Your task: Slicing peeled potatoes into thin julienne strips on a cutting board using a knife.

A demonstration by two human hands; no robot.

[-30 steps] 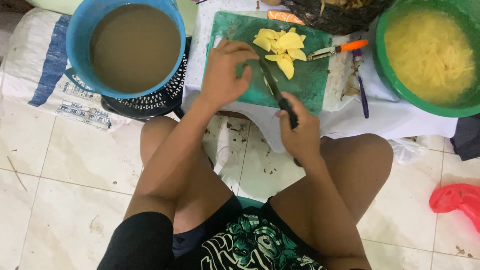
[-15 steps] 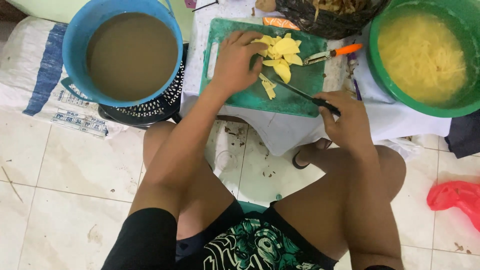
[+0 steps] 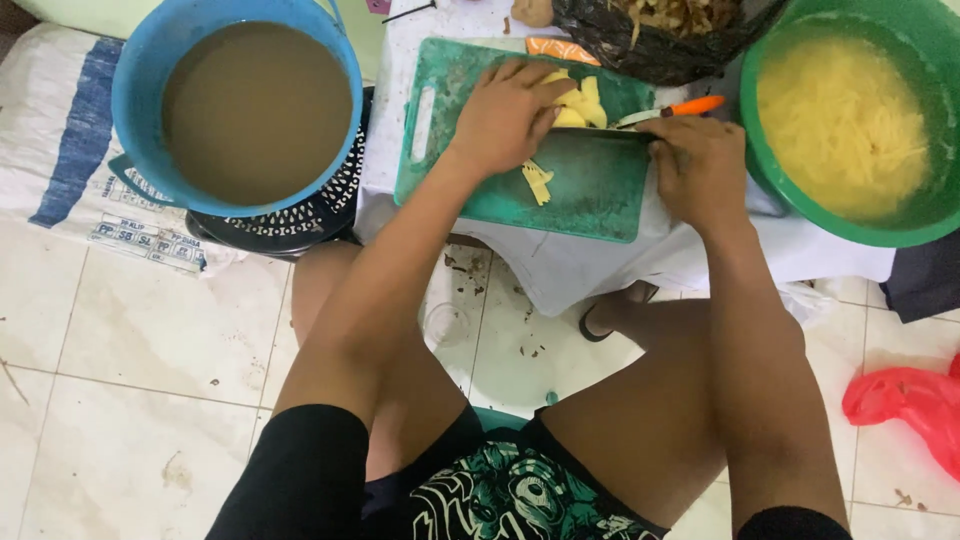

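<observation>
Hidden: Where the left hand [image 3: 508, 112] covers them, most of the pale yellow potato slices [image 3: 578, 103] near the far edge of the green plastic cutting board [image 3: 590, 185] cannot be counted.
Knife: dark blade [image 3: 600, 132] edge-on and hard to make out; handle buried in the right hand [image 3: 697, 170].
Left hand: palm down, fingers curled over the slices, pressing them.
Right hand: fist closed on the knife at the board's right edge.
Counts: one board, one orange-handled peeler [image 3: 672, 109], one small bunch of cut strips [image 3: 538, 182] mid-board.
Basins: blue one [image 3: 135, 70], murky water; green one [image 3: 770, 170], yellow strips, partly cropped.
</observation>
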